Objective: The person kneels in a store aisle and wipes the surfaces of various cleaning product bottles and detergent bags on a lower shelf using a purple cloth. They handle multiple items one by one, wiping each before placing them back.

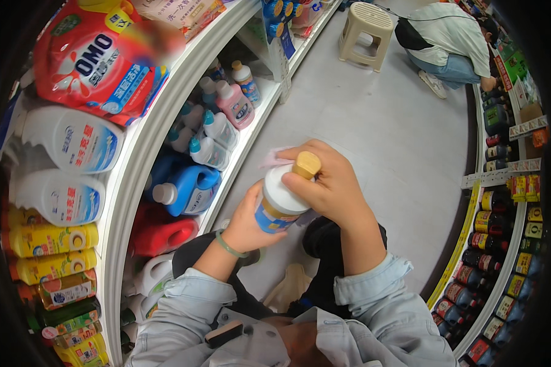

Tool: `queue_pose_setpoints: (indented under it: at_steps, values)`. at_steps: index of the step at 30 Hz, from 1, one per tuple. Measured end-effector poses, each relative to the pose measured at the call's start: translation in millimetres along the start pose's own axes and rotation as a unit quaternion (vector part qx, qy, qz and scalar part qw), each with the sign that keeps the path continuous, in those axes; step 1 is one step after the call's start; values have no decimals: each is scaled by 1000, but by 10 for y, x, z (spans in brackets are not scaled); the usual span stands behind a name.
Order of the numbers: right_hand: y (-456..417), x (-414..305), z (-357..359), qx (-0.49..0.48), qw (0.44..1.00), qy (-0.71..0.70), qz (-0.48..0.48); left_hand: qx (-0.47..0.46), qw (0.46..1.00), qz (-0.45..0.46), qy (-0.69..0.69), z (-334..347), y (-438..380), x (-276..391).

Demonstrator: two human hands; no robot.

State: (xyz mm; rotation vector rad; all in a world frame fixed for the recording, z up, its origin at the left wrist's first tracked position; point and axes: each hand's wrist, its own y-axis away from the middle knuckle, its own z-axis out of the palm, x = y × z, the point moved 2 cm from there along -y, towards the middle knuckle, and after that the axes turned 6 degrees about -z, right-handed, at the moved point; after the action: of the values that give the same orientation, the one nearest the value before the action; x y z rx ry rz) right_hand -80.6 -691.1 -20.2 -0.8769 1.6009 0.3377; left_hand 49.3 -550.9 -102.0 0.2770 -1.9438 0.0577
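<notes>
A white plastic bottle with a gold cap and a blue and gold label is held tilted in front of my body. My left hand, with a green bangle on its wrist, grips the bottle low on its side. My right hand rests on the bottle's shoulder beside the cap, its thumb against the white plastic. A pale pink cloth pokes out from under the right hand's fingers. Part of the cloth is hidden behind the bottle and hand.
At left, a shelf carries spray bottles and an OMO pouch. Below it stand a pink bottle, a blue jug and a red jug. A beige stool and a crouching person are ahead; sauce bottles line the right.
</notes>
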Motion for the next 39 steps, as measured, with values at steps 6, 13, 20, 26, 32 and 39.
queue_pose_setpoints:
  at_steps: [6, 13, 20, 26, 32, 39]
  values:
    - [-102, 376, -260, 125, 986, 109, 22, 16, 997, 14, 70, 243, -620, -237]
    - [-38, 435, -504, 126, 965, 198, 120, 196, 976, 77, 52, 239, -1789, -554]
    - [-165, 616, -479, 137, 974, 163, 83, 202, 967, 47, 147, 354, -2365, -961]
    - [-205, 684, -499, 165, 961, 199, 97, 14, 982, 170, 86, 736, -1856, -1247]
    - [-179, 703, -500, 130, 955, 248, 92, 36, 962, 257, 84, 1014, -1575, -854]
    - [-172, 670, -444, 140, 959, 224, 99, 59, 958, 274, 67, 986, -1560, -790]
